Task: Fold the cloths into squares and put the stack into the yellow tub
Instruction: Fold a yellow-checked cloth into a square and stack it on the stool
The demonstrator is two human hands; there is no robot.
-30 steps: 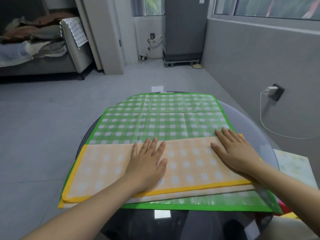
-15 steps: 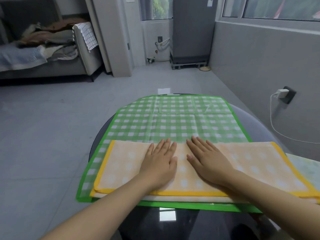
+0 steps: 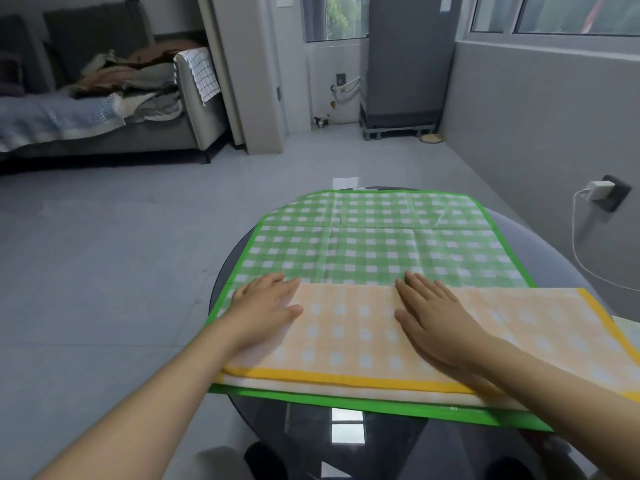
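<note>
While both hands lie flat with fingers straight, neither one grasps anything: the left hand [image 3: 266, 308] presses on the left end of the orange checked cloth [image 3: 433, 337], and the right hand [image 3: 434, 315] presses near its middle. This cloth sits in the lower centre of the frame, folded into a long band with a yellow border [image 3: 346, 378], and a second layer peeks out beneath its near edge. Its right end runs toward the right edge of the frame. It rests on the green checked cloth [image 3: 374, 237], which is spread open across the round dark glass surface [image 3: 311, 431] and carries visible crease lines. The yellow tub is not in view.

Both cloths look thin, light and limp, so I judge they will sag and slide if lifted by one point. The glossy surface probably offers little grip, so the layers may slip out of line when pushed. The orange band seems ready for a crosswise fold; the sensible hold would be a pinch at the two corners of one short end, carrying it over to meet the other end while the free palm pins the middle. The finished stack is best taken from underneath with flat palms.
</note>
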